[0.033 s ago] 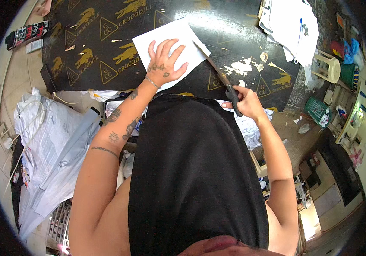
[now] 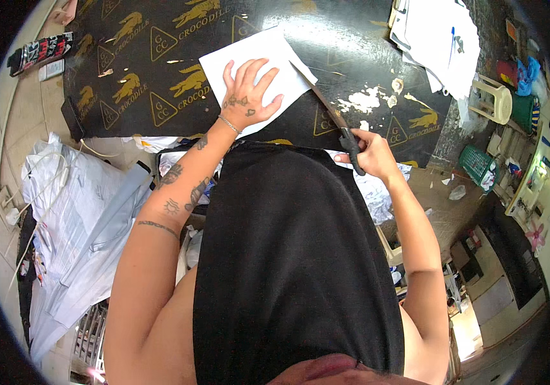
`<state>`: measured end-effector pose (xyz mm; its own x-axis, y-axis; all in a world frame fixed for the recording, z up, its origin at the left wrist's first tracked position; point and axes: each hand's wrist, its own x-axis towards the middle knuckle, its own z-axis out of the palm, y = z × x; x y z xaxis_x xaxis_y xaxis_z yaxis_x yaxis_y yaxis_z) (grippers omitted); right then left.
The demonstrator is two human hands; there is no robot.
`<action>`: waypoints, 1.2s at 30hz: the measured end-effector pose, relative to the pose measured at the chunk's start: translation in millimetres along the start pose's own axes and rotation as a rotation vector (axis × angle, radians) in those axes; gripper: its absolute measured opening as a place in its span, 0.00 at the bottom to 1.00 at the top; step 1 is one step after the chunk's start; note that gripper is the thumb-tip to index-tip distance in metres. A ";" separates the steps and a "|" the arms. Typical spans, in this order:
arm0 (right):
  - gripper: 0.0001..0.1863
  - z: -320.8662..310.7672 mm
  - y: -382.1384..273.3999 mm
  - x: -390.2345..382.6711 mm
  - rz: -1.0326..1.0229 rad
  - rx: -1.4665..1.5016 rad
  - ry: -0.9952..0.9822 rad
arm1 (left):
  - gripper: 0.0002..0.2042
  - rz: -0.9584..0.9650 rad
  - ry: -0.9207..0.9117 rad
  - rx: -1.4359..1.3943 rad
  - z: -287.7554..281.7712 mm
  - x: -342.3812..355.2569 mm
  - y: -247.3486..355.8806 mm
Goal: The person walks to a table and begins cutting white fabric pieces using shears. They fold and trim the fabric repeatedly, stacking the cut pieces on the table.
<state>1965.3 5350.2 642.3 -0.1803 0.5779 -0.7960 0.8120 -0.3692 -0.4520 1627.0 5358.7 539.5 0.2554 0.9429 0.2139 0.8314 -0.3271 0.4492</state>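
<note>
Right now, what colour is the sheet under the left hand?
White, plain; the sheet under the left hand shows best in the head view.

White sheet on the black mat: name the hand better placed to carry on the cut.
Right. The right hand grips the knife, whose blade tip meets the white sheet edge. The left hand lies flat on the sheet, pinning it, so it likely should stay.

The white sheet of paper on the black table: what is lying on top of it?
The left hand lies flat on the white sheet, fingers spread. The blade of the knife, held by the right hand, touches its right edge. The black mat beneath it is covered there.
</note>
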 end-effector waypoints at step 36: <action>0.36 -2.8 -66.7 34.1 0.079 -0.012 0.016 | 0.29 -0.010 0.022 -0.010 6.3 5.5 -7.4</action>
<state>1906.6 5396.5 646.4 -0.1067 0.5593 -0.8221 0.8297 -0.4056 -0.3836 1625.4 5366.7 531.9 0.2363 0.9445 0.2283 0.8286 -0.3186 0.4603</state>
